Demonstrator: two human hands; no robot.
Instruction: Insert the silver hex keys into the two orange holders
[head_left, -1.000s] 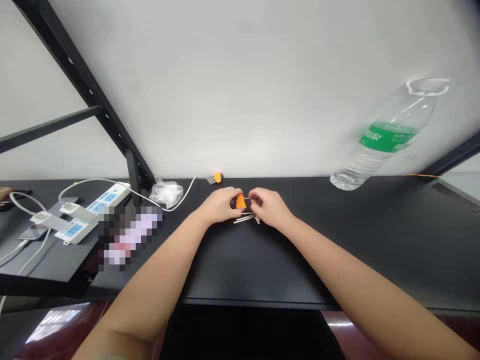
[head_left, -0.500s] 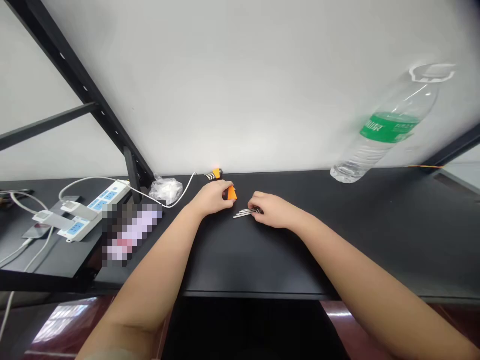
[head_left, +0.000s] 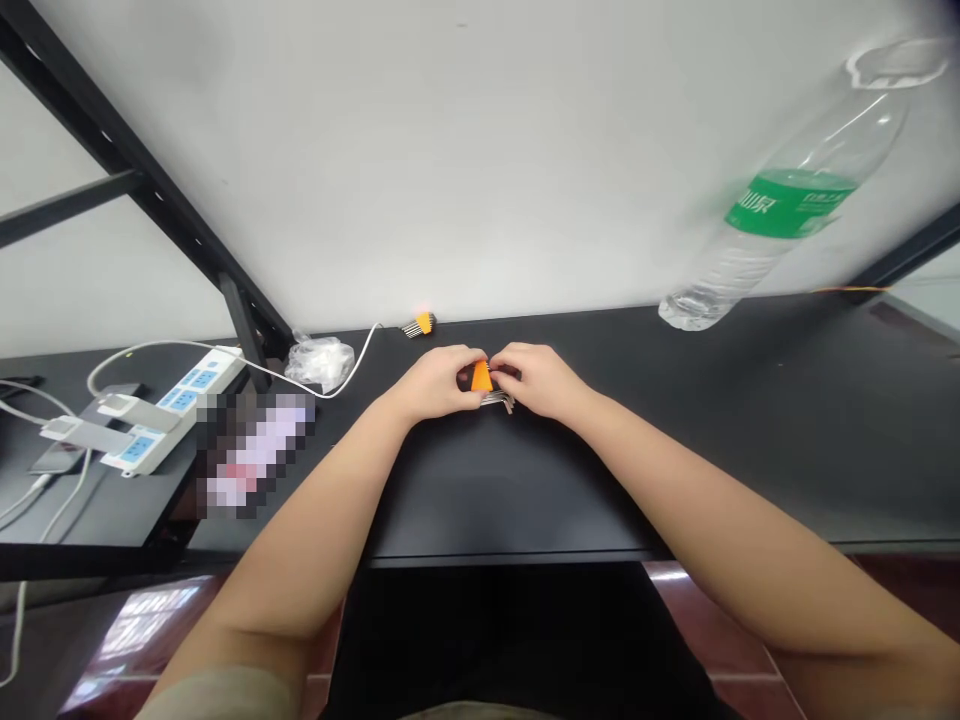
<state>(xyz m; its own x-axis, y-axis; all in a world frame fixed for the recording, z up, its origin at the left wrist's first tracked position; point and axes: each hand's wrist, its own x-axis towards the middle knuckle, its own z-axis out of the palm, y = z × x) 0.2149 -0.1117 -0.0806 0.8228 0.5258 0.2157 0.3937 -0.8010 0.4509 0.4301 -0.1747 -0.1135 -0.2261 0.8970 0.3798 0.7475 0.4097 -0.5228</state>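
My left hand (head_left: pixel 437 383) is closed around a small orange holder (head_left: pixel 481 376) on the black table (head_left: pixel 750 430). My right hand (head_left: pixel 541 380) meets it from the right, fingers pinched at the holder; what they pinch is hidden. A few silver hex keys (head_left: pixel 498 400) lie on the table just under both hands. A second orange holder with keys in it (head_left: pixel 418 325) lies by the wall behind my left hand.
A clear water bottle with a green label (head_left: pixel 780 205) stands at the back right. At the left are a crumpled plastic bag (head_left: pixel 320 360), a white cable (head_left: pixel 352 370), a white power strip (head_left: pixel 169 405) and a black shelf frame (head_left: pixel 240 320).
My right hand left the loose hex keys on the table and came back up to the orange holder in my left hand. The view tilted, so everything sits lower in frame.
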